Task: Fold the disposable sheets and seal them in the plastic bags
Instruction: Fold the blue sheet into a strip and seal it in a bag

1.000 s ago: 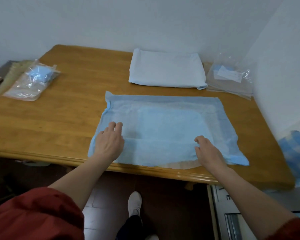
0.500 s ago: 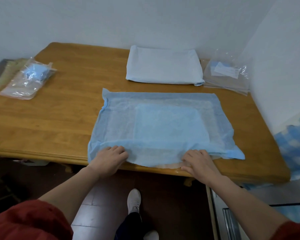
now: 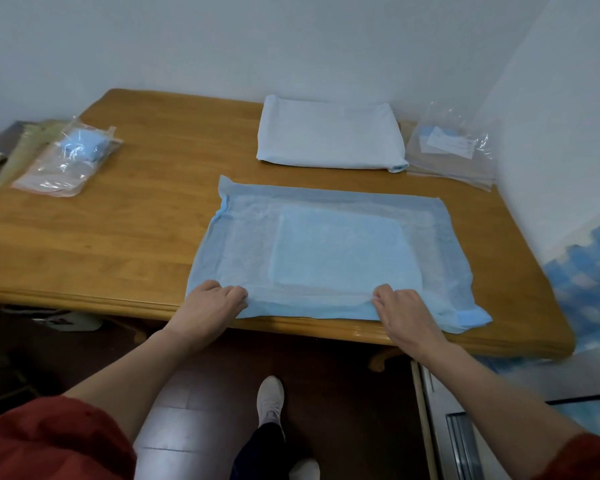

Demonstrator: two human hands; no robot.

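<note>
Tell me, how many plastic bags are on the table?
2. The left plastic bag lies at the far left with something blue inside; the right plastic bag sits in the far right corner. More may be stacked under it.

Clothing of the person: red, dark and white.
The left sleeve (image 3: 49,441) and the right sleeve (image 3: 582,459) are of loose red cloth and the forearms (image 3: 136,368) are bare; a dark trouser leg (image 3: 260,452) ends at a white shoe (image 3: 271,400).
</note>
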